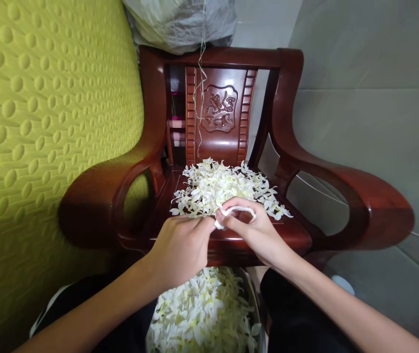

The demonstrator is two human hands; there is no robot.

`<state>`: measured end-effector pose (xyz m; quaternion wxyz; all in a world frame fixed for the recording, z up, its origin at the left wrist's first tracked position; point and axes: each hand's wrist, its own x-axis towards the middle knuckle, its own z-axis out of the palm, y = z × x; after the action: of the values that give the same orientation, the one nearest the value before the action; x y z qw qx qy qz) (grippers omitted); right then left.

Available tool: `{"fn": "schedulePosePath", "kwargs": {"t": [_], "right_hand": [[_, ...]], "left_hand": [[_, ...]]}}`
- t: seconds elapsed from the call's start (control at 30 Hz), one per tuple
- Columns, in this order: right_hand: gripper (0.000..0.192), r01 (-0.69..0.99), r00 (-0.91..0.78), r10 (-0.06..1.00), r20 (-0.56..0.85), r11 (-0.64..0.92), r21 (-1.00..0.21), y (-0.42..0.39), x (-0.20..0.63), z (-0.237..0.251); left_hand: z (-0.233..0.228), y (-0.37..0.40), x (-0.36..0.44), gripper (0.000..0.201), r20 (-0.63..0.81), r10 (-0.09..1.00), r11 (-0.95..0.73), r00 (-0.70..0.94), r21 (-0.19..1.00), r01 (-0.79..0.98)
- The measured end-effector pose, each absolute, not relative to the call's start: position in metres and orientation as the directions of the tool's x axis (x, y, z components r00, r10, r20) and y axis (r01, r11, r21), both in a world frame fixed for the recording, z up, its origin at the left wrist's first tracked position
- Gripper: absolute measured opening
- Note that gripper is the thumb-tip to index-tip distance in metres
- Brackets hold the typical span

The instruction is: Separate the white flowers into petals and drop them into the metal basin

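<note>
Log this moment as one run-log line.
left hand: pinching a flower | right hand: holding same flower | flower: white, between fingertips | pile: on chair seat | bowl: full, below hands

1 head view, looking forward-down, close over wooden chair (227, 127) seat.

Two bare forearms enter from the lower edge of the head view, uncovered to the frame edge, with no sleeve in view. The left hand (180, 247) and right hand (257, 230) carry no glove, ring, watch or bracelet. Fingernails are too small to assess. Both legs are clad in black fabric garment (297, 318). A narrow white stripe (45, 311) shows at the left leg's outer edge.
</note>
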<state>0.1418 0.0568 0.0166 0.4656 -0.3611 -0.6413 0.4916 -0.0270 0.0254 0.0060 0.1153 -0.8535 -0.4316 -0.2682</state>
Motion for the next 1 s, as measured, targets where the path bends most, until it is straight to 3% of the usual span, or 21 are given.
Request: {"fn": "schedulePosePath", "kwargs": {"t": [0.1, 0.23, 0.4, 0.47, 0.67, 0.73, 0.87, 1.0], "right_hand": [[0.014, 0.01, -0.28, 0.939, 0.201, 0.212, -0.977, 0.058, 0.14, 0.015], [0.014, 0.006, -0.369, 0.916, 0.157, 0.171, -0.985, 0.06, 0.142, 0.013], [0.021, -0.066, -0.375, 0.922, 0.092, 0.072, -0.995, 0.059, 0.147, 0.016], [0.02, -0.065, -0.378, 0.919, 0.11, 0.092, -0.994, 0.057, 0.148, 0.02], [0.016, -0.01, -0.324, 0.922, 0.213, 0.222, -0.975, 0.058, 0.151, 0.025], [0.016, 0.035, -0.334, 0.922, 0.197, 0.22, -0.975, 0.062, 0.152, 0.024], [0.023, 0.084, -0.487, 0.872, 0.049, 0.102, -0.991, 0.068, 0.153, 0.023], [0.022, 0.123, -0.612, 0.789, 0.045, 0.152, -0.981, 0.065, 0.153, 0.023]], "left_hand": [[0.004, 0.023, -0.024, 0.023, 0.543, 0.662, -0.646, 0.517, 0.064, 0.761], [0.004, 0.019, -0.021, 0.023, 0.457, 0.739, -0.599, 0.495, 0.108, 0.794], [0.015, 0.018, -0.023, 0.023, 0.415, 0.831, -0.55, 0.371, 0.511, 0.66], [0.019, 0.022, -0.026, 0.024, 0.375, 0.867, -0.496, 0.327, 0.599, 0.629], [0.024, 0.032, -0.029, 0.027, 0.188, 0.907, -0.396, 0.376, 0.682, 0.615], [0.023, 0.034, -0.028, 0.023, 0.193, 0.903, -0.398, 0.385, 0.715, 0.574], [0.021, 0.042, -0.032, 0.025, 0.249, 0.923, -0.362, 0.292, 0.819, 0.445], [0.021, 0.048, -0.04, 0.019, 0.242, 0.939, -0.323, 0.246, 0.868, 0.378]]}}
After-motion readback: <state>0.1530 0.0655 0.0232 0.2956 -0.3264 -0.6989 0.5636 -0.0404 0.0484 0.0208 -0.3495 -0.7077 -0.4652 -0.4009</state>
